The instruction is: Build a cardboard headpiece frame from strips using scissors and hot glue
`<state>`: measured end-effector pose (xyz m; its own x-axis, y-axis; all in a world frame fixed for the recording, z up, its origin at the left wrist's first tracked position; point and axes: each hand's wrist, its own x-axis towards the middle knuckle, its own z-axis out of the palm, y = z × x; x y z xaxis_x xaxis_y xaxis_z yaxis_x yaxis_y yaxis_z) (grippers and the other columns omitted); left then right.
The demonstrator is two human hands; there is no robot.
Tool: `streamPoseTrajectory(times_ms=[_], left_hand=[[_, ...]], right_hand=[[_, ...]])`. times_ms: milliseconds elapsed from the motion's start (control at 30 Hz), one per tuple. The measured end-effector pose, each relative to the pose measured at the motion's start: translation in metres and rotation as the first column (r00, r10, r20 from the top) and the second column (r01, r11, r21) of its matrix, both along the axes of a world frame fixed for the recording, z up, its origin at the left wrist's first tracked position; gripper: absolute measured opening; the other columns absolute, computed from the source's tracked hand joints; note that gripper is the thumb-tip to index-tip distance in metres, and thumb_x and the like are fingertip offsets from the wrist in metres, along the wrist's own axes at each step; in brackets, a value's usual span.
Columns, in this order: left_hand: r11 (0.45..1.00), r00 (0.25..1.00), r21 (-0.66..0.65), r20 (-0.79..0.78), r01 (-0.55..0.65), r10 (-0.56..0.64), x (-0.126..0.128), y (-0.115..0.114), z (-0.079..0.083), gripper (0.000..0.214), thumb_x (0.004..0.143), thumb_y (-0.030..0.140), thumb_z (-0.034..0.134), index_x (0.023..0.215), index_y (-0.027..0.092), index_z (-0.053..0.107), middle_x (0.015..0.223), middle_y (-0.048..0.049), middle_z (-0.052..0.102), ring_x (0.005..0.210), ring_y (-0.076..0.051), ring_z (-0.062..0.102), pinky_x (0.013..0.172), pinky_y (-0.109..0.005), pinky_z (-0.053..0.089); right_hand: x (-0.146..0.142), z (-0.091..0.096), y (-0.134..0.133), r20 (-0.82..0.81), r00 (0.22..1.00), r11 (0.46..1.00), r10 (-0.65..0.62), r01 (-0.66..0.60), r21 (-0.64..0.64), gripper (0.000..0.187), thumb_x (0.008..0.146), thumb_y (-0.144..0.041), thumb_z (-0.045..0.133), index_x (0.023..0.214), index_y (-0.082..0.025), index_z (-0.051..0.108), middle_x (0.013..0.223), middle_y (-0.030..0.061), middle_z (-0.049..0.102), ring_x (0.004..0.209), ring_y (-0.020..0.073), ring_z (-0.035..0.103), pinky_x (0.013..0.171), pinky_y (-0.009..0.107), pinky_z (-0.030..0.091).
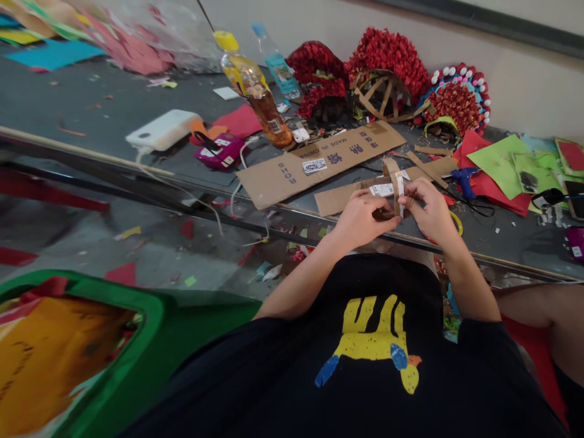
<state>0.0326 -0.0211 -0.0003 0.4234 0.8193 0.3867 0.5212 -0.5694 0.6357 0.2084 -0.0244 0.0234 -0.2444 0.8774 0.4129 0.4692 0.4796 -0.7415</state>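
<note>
Near the desk's front edge, my left hand [365,214] is closed on one side of a bent cardboard strip [393,176]. Thumb and fingers of my right hand [425,207] pinch the same strip from the other side, by its white-labelled face. The strip curves upward between both hands. Beneath and behind it lies a flat cardboard piece [335,198] with a white label. A longer printed cardboard sheet [319,161] rests further back. To the right of my right hand are a blue glue gun [466,181] and yellow-handled scissors [456,224], partly hidden by that hand.
Behind stand an amber drink bottle [264,103], a water bottle [279,67] and red-tufted cardboard crafts [387,61]. A white power strip [164,129] and purple box [219,151] sit left, with loose cables. Coloured paper [499,164] lies right. A green bin [155,322] is lower left; another person's leg [542,307] is at right.
</note>
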Motion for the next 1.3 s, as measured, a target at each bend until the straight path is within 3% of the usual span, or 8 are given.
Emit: streamPoseTrajectory(times_ms=[400,600,767,900,1033,1200,1300], left_hand=[[0.993,0.998,0.105,-0.052,0.048,-0.042,-0.005,0.000,-0.001,0.023,0.077,0.038,0.066,0.066,0.019,0.059,0.065,0.0023,0.066,0.070,-0.015,0.062,0.106,-0.045,0.035],[0.969,0.989,0.241,-0.148,0.059,-0.024,-0.005,-0.006,0.007,0.022,0.081,0.033,0.059,0.062,0.021,0.059,0.063,0.0019,0.063,0.070,-0.016,0.062,0.108,-0.048,0.033],[0.959,0.984,0.257,-0.160,0.122,-0.082,-0.006,-0.007,0.011,0.022,0.082,0.035,0.057,0.064,0.023,0.061,0.064,0.0015,0.065,0.072,-0.016,0.063,0.110,-0.049,0.032],[0.952,0.973,0.202,-0.038,0.229,-0.226,-0.014,-0.005,0.012,0.023,0.079,0.041,0.061,0.065,0.022,0.062,0.066,0.0017,0.066,0.067,-0.014,0.061,0.110,-0.046,0.035],[0.928,0.917,0.094,0.147,0.361,-0.371,-0.030,0.011,0.010,0.040,0.074,0.055,0.062,0.053,0.022,0.055,0.056,0.0012,0.060,0.059,-0.013,0.054,0.099,-0.043,0.045],[0.906,0.855,-0.052,0.359,0.419,-0.375,-0.051,0.056,-0.014,0.067,0.051,0.087,0.057,0.045,0.021,0.043,0.043,0.0027,0.042,0.048,-0.012,0.042,0.082,-0.045,0.051],[0.934,0.843,-0.069,0.459,0.350,-0.281,-0.059,0.080,-0.032,0.076,0.040,0.098,0.044,0.046,0.022,0.037,0.040,0.0048,0.031,0.047,-0.012,0.036,0.078,-0.048,0.049]], right_hand=[[0.003,-0.007,-0.003,-0.043,0.999,0.999,0.018,-0.019,-0.033,0.031,0.084,-0.051,0.058,0.081,-0.021,0.057,0.081,0.0001,0.054,0.073,0.0132,0.052,0.070,0.028,0.044],[0.012,-0.010,-0.011,-0.006,0.999,0.999,0.032,-0.032,0.022,0.031,0.081,-0.052,0.063,0.085,-0.021,0.059,0.086,0.0022,0.060,0.085,0.0172,0.057,0.081,0.032,0.046],[0.022,-0.028,-0.018,-0.116,0.984,0.990,-0.132,0.136,0.029,0.034,0.081,-0.053,0.062,0.096,-0.022,0.061,0.095,0.0052,0.062,0.088,0.0185,0.058,0.080,0.034,0.047],[0.023,-0.045,-0.024,-0.321,0.901,0.956,-0.291,0.283,-0.071,0.037,0.082,-0.054,0.058,0.101,-0.022,0.059,0.085,0.0021,0.059,0.077,0.0157,0.056,0.071,0.030,0.048],[0.018,-0.056,-0.029,-0.411,0.869,0.962,-0.275,0.245,-0.125,0.038,0.082,-0.052,0.058,0.107,-0.024,0.057,0.079,-0.0007,0.057,0.071,0.0137,0.056,0.066,0.027,0.047],[0.011,-0.065,-0.019,-0.488,0.829,0.961,-0.274,0.219,-0.167,0.046,0.086,-0.054,0.050,0.121,-0.025,0.047,0.074,-0.0017,0.058,0.061,0.0124,0.054,0.057,0.025,0.044],[0.010,-0.071,-0.010,-0.520,0.801,0.954,-0.297,0.220,-0.204,0.046,0.087,-0.055,0.047,0.122,-0.025,0.046,0.075,-0.0019,0.057,0.056,0.0105,0.050,0.049,0.022,0.039]])
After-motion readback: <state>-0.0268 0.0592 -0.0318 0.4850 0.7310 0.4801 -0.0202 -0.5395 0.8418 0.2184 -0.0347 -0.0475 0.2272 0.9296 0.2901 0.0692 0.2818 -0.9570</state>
